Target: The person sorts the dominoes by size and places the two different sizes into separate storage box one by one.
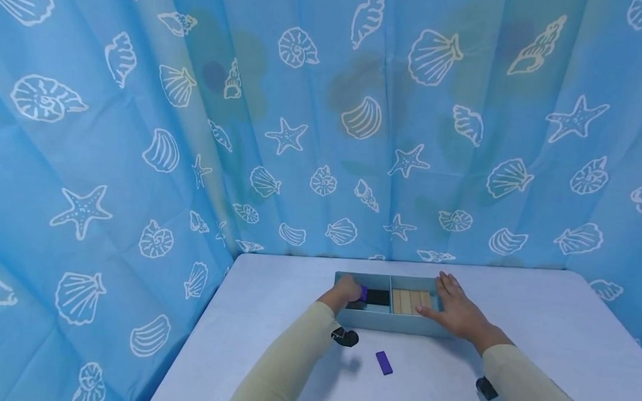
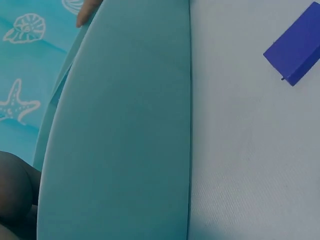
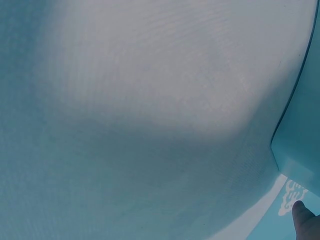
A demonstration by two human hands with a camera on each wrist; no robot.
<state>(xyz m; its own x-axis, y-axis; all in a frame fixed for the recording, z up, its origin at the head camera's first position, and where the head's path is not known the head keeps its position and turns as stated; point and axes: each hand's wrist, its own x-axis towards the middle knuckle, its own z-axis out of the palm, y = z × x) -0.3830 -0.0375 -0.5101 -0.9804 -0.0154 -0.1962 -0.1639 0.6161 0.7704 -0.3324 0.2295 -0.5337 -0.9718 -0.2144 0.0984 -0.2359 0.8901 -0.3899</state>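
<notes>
A light blue box (image 1: 366, 322) with a divider stands on the table. My left hand (image 1: 347, 288) reaches into its left compartment and pinches a purple block (image 1: 363, 294); black pieces (image 1: 378, 297) lie beside it there. In the right compartment, wooden blocks (image 1: 409, 301) sit side by side. My right hand (image 1: 458, 311) rests on the box's right end, fingers extended along the rim and thumb over the front wall. Another purple block (image 1: 384, 363) lies on the table in front of the box, also visible in the left wrist view.
The white table (image 1: 273, 318) extends around the box on all sides. Behind it and along its left hangs a blue curtain (image 1: 324, 135) printed with shells and starfish. Dark wrist cameras jut out below both sleeves (image 1: 298, 355).
</notes>
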